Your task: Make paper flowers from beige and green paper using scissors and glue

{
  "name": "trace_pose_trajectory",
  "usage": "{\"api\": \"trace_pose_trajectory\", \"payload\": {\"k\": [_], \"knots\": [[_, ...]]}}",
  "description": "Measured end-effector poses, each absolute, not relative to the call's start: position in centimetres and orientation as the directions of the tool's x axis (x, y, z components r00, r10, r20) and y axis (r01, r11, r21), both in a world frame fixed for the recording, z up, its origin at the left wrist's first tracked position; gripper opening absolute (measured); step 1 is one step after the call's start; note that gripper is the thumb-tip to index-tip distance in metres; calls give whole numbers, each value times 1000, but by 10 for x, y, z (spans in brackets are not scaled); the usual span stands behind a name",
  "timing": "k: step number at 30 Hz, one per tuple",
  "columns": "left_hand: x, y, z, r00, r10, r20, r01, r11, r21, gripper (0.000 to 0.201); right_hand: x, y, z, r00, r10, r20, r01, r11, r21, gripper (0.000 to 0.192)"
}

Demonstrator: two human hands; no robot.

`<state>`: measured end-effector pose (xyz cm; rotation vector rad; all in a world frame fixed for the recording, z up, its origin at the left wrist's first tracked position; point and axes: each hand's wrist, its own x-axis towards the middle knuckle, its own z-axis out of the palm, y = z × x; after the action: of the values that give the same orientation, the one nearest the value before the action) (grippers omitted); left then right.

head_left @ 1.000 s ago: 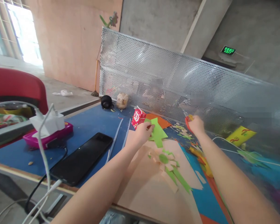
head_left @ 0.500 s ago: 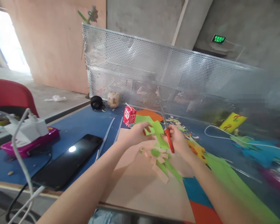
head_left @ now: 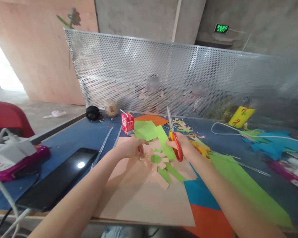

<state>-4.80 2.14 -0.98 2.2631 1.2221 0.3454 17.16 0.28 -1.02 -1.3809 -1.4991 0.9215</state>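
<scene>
In my right hand (head_left: 185, 145) is a pair of scissors (head_left: 176, 144) with red and yellow handles, blades pointing away from me. A light green paper strip (head_left: 165, 140) runs close beside that hand's fingers; whether they also pinch it I cannot tell. My left hand (head_left: 135, 147) is above the pale sheet with its fingers bent and apart, and nothing shows in them. Between the hands, on the pale paper sheet (head_left: 139, 195), lies a paper flower with a green round centre (head_left: 156, 159), pale petals and green strips. A loose-looking pale strip (head_left: 160, 180) lies in front of it.
A red drink carton (head_left: 127, 123) with a straw stands behind my left hand. A black phone (head_left: 58, 178) and cables lie at the left. Green paper (head_left: 245, 185) lies at the right, paper scraps (head_left: 182, 125) beyond the scissors. A perforated metal screen (head_left: 129, 69) borders the table's back.
My left hand has let go of the green strip and moved left and down, beside the flower. The scissors stay in my right hand. The whole view has shifted slightly.
</scene>
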Motion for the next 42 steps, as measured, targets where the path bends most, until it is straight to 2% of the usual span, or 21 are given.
{"api": "trace_pose_trajectory", "payload": {"k": [4, 7, 12, 15, 21, 26, 31, 37, 42], "knots": [[-48, 20, -5, 575, 814, -80, 686, -427, 590, 50, 179, 5, -5, 52, 991, 123, 290, 103, -951, 23], [-47, 21, -4, 590, 800, -108, 716, -457, 527, 47, 182, 5, -1, 79, 991, 107, 200, 89, -976, 27], [-38, 18, -6, 667, 744, 35, 666, -616, 421, 54, 187, 10, -3, 118, 990, 72, 157, 53, -986, 30], [-30, 11, -10, 717, 697, 12, 623, -648, 439, 56, 191, 14, -6, 126, 988, 85, 146, 66, -987, 29], [-18, 2, -12, 708, 705, -37, 642, -621, 449, 57, 198, 17, -6, 129, 983, 128, 124, 112, -986, 28], [-19, 2, -8, 713, 699, -56, 625, -597, 503, 63, 203, 20, -7, 137, 978, 160, 123, 143, -982, 28], [-24, 6, 3, 671, 741, 25, 626, -585, 516, 58, 206, 23, -8, 139, 978, 155, 147, 134, -980, 28], [-19, 4, -4, 654, 745, -128, 696, -527, 488, 69, 210, 25, -9, 155, 976, 155, 180, 127, -975, 27], [-17, 1, -8, 647, 748, -150, 695, -497, 520, 70, 210, 25, -9, 150, 978, 145, 189, 116, -975, 27]]}}
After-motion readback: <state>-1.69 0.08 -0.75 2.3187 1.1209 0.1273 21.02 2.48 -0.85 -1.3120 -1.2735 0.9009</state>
